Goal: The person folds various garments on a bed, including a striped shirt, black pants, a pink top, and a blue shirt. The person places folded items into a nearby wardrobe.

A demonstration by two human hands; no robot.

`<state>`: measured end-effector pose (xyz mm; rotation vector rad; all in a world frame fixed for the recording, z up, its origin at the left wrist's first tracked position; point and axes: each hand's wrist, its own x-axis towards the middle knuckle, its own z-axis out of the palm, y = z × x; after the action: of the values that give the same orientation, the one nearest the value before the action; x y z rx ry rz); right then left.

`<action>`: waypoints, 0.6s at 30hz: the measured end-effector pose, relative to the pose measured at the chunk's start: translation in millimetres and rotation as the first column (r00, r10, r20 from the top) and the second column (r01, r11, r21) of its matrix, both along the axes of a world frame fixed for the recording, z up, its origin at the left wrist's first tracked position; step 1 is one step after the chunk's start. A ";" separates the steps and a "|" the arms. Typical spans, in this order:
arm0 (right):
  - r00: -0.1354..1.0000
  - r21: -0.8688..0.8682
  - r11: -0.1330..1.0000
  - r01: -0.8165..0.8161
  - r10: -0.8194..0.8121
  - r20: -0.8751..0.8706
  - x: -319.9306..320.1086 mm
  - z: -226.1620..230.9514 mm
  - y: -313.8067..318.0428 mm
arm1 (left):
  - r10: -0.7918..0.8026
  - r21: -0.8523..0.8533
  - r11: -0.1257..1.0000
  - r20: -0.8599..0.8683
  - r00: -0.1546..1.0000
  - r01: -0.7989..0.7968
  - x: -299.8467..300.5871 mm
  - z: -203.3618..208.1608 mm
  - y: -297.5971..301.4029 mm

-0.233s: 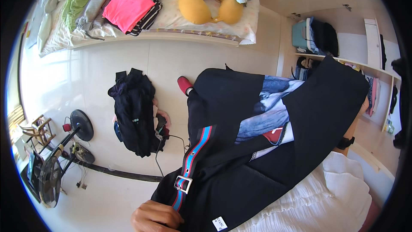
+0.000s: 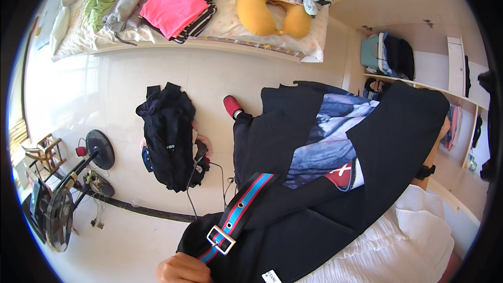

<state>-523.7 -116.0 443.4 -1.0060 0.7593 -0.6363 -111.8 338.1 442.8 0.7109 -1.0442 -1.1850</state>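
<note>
A black garment [image 2: 314, 230] with a blue-and-white printed panel [image 2: 335, 131] is spread out in front of me. Its belt strap [image 2: 246, 202] has a blue stripe edged in red, metal eyelets and a square silver buckle [image 2: 220, 239]. At the lower edge, my left hand [image 2: 183, 269] is closed on the black cloth just below that buckle. My right forearm [image 2: 423, 177], with a black band round the wrist, rises behind the far right part of the garment. The cloth hides my right fingers. A white label [image 2: 271, 276] shows near the bottom.
Dark clothes [image 2: 170, 139] lie heaped on the tiled floor, with cables beside them. Fans [image 2: 99, 149] stand at the left. The bed [image 2: 225, 47] holds folded clothes [image 2: 175, 8] and a yellow neck pillow [image 2: 257, 13]. An open wardrobe [image 2: 466, 99] is at the right.
The garment's left edge has drawn in to the right, and the belt and buckle have tilted. My left hand is slightly lower. The whole view has shifted a little.
</note>
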 end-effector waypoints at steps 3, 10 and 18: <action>0.995 0.021 0.995 -0.103 0.102 0.009 30.7 -0.5 -4.6 | 0.095 0.035 0.994 0.124 0.988 -0.100 14.9 8.6 22.0; 0.859 -0.006 0.866 -0.500 0.496 0.126 143.8 -7.3 -26.9 | 0.517 0.078 0.825 0.293 0.804 -0.559 17.3 56.6 74.3; 0.761 -0.410 0.644 -0.646 0.586 -0.278 377.9 -21.7 15.1 | 0.972 0.149 0.020 0.227 0.054 -0.989 -48.4 97.1 102.0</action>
<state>-145.8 -100.9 421.7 -1.6887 0.2973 -0.1471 -160.2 440.0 539.9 1.3931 -0.1362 0.0465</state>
